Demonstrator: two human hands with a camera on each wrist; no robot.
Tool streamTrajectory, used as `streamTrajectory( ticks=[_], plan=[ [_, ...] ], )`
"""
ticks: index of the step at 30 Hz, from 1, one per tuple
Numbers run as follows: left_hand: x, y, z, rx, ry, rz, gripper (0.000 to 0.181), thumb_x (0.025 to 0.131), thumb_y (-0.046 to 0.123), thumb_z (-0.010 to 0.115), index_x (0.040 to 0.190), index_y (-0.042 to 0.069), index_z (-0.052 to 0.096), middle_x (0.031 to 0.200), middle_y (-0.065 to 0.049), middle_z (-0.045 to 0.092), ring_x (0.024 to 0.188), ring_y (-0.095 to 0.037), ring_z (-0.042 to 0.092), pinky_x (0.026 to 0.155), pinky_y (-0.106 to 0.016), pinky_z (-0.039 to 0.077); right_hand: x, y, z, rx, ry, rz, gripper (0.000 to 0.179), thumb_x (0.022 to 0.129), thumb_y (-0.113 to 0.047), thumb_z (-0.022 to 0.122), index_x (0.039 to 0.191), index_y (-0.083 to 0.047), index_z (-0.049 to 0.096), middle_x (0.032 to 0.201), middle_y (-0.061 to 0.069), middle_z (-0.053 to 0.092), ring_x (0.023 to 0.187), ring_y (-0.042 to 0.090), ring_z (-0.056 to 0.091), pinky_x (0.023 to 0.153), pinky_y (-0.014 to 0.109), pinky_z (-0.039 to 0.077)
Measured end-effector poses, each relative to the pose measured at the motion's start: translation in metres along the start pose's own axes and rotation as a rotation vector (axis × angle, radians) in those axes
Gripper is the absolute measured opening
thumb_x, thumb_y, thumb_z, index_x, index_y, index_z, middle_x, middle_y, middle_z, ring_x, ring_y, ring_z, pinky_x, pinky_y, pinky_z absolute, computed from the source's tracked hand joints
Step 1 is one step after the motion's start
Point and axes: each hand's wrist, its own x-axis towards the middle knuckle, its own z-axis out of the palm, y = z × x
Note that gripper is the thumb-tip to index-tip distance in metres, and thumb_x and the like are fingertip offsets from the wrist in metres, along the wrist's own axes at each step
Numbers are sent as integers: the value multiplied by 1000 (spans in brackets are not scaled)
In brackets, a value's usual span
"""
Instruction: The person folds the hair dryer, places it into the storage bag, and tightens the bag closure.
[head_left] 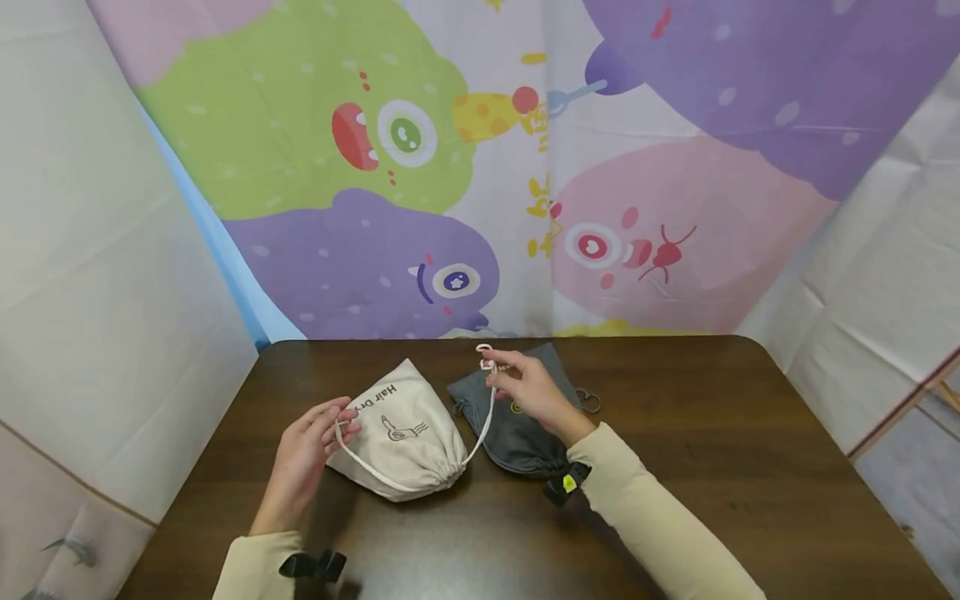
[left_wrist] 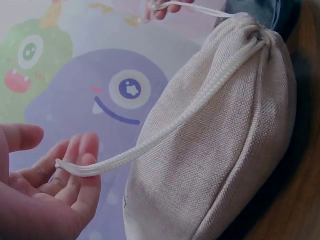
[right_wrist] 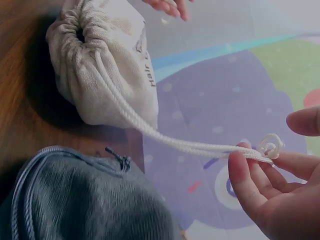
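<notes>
A cream drawstring bag [head_left: 408, 433] printed with "Hair Dry" and a hair dryer picture lies on the table, its neck gathered and facing the person. White drawstrings come out on both sides of the neck. The left hand [head_left: 303, 450] holds the end of the left drawstring [left_wrist: 150, 142] across its loosely curled fingers, thumb apart. To the right, the right hand [head_left: 528, 387] holds the other drawstring [right_wrist: 190, 146] between its fingers near the knotted, looped end, raised above a dark grey drawstring bag [head_left: 517, 442]. Both drawstrings curve from the neck to the hands.
The grey bag lies on the brown wooden table [head_left: 450, 550], right of the cream one, with its own grey cord [right_wrist: 31, 185]. A cartoon-printed curtain [head_left: 300, 150] hangs behind the table's far edge. White sheets [head_left: 97, 250] hang at both sides.
</notes>
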Motion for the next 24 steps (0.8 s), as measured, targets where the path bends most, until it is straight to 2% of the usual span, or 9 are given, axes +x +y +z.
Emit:
streamTrajectory(
  ticks=[3, 5, 9, 13, 14, 18, 21, 23, 24],
  plan=[
    [3, -1, 4, 103, 49, 24, 44, 104, 23, 45, 135, -7, 47, 91, 15, 70, 89, -2, 67, 81, -19, 52, 2, -2, 11, -75, 2, -28, 45, 92, -1, 58, 136, 3, 53, 120, 24, 55, 85, 23, 65, 72, 26, 53],
    [4, -1, 6, 194, 87, 46, 40, 102, 21, 49, 132, -6, 51, 90, 17, 69, 88, 0, 65, 78, -18, 50, 4, -3, 20, -116, -7, -35, 45, 91, 0, 58, 136, 3, 53, 118, 23, 56, 76, 15, 60, 68, 23, 51],
    [6, -4, 7, 428, 144, 127, 32, 99, 18, 56, 123, 0, 62, 91, 4, 67, 81, -3, 56, 72, -17, 46, 9, -4, 39, -164, -49, -28, 49, 88, 1, 55, 137, 2, 52, 120, 22, 57, 71, 13, 56, 64, 23, 49],
    [8, -6, 11, 636, 163, 211, 30, 98, 19, 56, 121, 2, 64, 105, -17, 67, 92, -17, 59, 82, -28, 45, 13, -4, 53, -253, -144, -43, 54, 90, 0, 51, 143, 0, 45, 134, 21, 55, 101, 28, 64, 83, 35, 53],
    [8, -5, 13, 663, 163, 218, 30, 98, 19, 55, 122, 2, 64, 110, -19, 67, 98, -22, 60, 86, -33, 46, 14, -5, 55, -283, -179, -49, 56, 90, 0, 50, 145, 0, 42, 137, 21, 54, 111, 31, 61, 89, 39, 52],
    [8, -4, 16, 680, 152, 219, 32, 99, 18, 54, 124, 0, 62, 123, -23, 63, 115, -34, 57, 99, -48, 42, 15, -4, 60, -387, -299, -63, 64, 90, 2, 46, 151, -2, 30, 147, 19, 47, 116, 29, 60, 85, 32, 47],
    [8, -4, 16, 679, 162, 213, 32, 98, 19, 54, 123, -1, 62, 124, -23, 61, 117, -35, 56, 101, -49, 40, 13, -3, 59, -411, -314, -65, 64, 89, 2, 45, 152, -4, 30, 146, 20, 48, 106, 30, 61, 74, 31, 39],
    [8, -4, 16, 678, 178, 209, 32, 98, 20, 54, 122, -1, 62, 123, -23, 61, 117, -35, 55, 101, -49, 40, 12, -3, 56, -405, -300, -82, 63, 89, 1, 47, 150, -3, 34, 144, 21, 50, 124, 35, 55, 84, 35, 45],
    [8, -4, 15, 679, 185, 205, 32, 98, 20, 55, 122, -1, 62, 124, -23, 60, 118, -35, 55, 101, -49, 39, 11, -4, 55, -400, -294, -83, 62, 88, 1, 48, 149, -3, 35, 142, 22, 51, 123, 37, 55, 87, 38, 48]
  ],
)
